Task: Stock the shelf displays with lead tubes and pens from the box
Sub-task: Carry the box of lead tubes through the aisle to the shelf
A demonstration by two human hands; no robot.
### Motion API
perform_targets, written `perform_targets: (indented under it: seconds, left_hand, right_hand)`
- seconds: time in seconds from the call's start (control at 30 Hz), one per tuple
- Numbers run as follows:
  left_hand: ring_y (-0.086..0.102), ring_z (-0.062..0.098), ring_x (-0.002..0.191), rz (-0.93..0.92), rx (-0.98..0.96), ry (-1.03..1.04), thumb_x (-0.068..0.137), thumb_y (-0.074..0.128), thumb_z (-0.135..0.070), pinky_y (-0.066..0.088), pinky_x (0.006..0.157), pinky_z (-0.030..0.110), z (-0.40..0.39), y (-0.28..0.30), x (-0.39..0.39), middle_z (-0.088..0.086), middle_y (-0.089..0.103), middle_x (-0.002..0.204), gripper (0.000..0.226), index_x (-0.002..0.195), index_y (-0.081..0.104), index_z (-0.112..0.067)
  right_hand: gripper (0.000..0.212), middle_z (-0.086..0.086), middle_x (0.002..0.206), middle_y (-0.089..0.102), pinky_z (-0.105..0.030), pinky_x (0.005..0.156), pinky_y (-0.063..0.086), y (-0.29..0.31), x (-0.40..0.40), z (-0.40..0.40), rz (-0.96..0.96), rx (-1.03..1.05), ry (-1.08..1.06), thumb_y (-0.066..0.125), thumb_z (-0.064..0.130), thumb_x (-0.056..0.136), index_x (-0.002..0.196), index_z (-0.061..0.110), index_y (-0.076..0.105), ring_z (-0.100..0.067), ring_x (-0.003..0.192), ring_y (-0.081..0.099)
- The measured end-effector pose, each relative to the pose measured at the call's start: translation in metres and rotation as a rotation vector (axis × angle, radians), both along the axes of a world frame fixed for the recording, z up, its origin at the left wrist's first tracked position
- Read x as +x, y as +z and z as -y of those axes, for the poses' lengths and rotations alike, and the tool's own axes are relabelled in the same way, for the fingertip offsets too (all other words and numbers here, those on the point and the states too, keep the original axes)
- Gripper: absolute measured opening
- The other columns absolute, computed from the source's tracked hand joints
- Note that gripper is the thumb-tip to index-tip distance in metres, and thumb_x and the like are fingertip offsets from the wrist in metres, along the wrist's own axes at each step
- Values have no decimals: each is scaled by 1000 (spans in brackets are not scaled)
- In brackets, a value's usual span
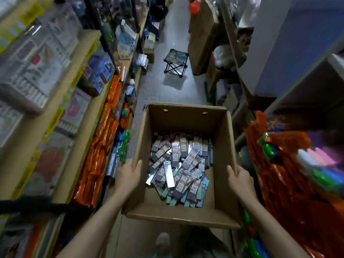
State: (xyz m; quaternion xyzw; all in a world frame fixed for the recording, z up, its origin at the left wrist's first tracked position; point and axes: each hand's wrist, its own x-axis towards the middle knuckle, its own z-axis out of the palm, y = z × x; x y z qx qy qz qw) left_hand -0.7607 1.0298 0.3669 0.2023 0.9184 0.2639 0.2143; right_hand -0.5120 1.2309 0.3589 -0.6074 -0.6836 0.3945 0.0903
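I hold an open cardboard box point(188, 118) off the floor in the middle of a narrow shop aisle. My left hand point(127, 174) grips its left wall, thumb hooked over the rim. My right hand point(240, 178) grips the right wall the same way. Inside the box lies a loose heap of lead tube packs point(181, 168), flat grey, silver and teal packets with white labels. They cover the middle and near part of the box floor. No pens can be told apart from the packs.
Shelves point(80, 75) with boxed goods and orange packets point(104, 142) line the left side. Orange and coloured packets point(290, 164) hang on the right. A small folding stool point(176, 60) stands on the floor ahead, next to a tall carton point(202, 36).
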Motion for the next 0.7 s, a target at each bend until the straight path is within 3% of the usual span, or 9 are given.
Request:
perform_targets:
  seconds: [0.23,0.4,0.5,0.6,0.7]
  left_hand:
    - [56,17,65,4,18,40,101,47,-29,38,52,22,-152,5,-112,7,60,77,35,119,60,-1]
    - [62,25,73,12,65,85,101,47,-32,46,60,30,-236,11,-197,7,62,79,31,112,60,-7]
    - [64,24,77,-14,70,117,100,48,-34,43,60,28,-286,5,-253,7,66,83,32,110,62,-8]
    - [65,33,94,-16,85,114,100,48,-34,45,71,33,-339,-6,-315,13,69,97,34,113,63,-7]
    - [64,35,100,7,100,87,100,48,-32,47,79,35,-396,-8,-382,17,69,105,35,115,63,-4]
  right_hand:
    - [19,-5,71,62,-31,56,49,-1,-120,-154,-69,-8,14,48,29,101,85,23,58,-20,64,62]
    - [15,-1,79,64,-43,77,56,14,-212,-255,-64,-8,58,49,31,100,97,22,61,-25,80,65]
    - [16,1,79,65,-42,77,56,13,-272,-313,-66,-16,90,49,31,100,102,22,62,-25,81,66]
    - [21,-1,86,67,-42,79,56,6,-334,-368,-66,-10,99,49,31,100,107,19,64,-26,85,66]
    - [23,2,85,65,-35,76,51,5,-394,-420,-47,2,75,48,30,101,110,16,65,-25,87,63]
